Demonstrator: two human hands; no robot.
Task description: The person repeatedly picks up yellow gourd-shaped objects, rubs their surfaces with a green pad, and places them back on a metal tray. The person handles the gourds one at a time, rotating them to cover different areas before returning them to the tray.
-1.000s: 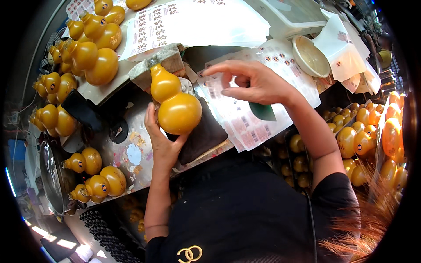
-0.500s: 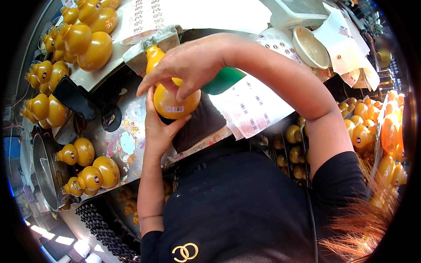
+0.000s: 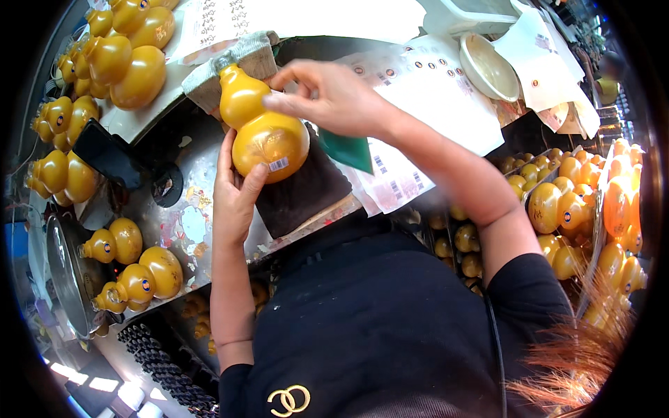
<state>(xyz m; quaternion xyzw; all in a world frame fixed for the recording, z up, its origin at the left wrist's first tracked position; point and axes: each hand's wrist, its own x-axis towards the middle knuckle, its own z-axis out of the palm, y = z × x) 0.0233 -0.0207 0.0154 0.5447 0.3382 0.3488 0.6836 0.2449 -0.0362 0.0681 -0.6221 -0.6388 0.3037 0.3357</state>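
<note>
My left hand [image 3: 233, 198] grips the base of a yellow gourd-shaped bottle [image 3: 268, 139] from below, its thumb lying along the lower bulb. A small barcode sticker [image 3: 278, 164] sits on that bulb near the thumb. The clear neck of the bottle points away from me, over a folded grey cloth [image 3: 258, 57]. Beside the upper bulb is my right hand [image 3: 334, 97], thumb and forefinger apart with nothing visible between them; it is slightly blurred. Under the bottle lies a dark brown pad [image 3: 300, 205]. A green piece [image 3: 348, 149] rests to its right.
Sheets of barcode labels [image 3: 401, 181] and round stickers [image 3: 435, 70] spread to the right, near a cream bowl [image 3: 488, 66]. More gourd bottles [image 3: 139, 76] stand at the left, and others fill racks [image 3: 568, 202] at the right. A phone on a stand [image 3: 108, 153] is at left.
My right hand has drawn back to the right off the lower bulb, uncovering the bottle. The barcode sticker remains on the bulb. The left hand and bottle have shifted slightly left in view.
</note>
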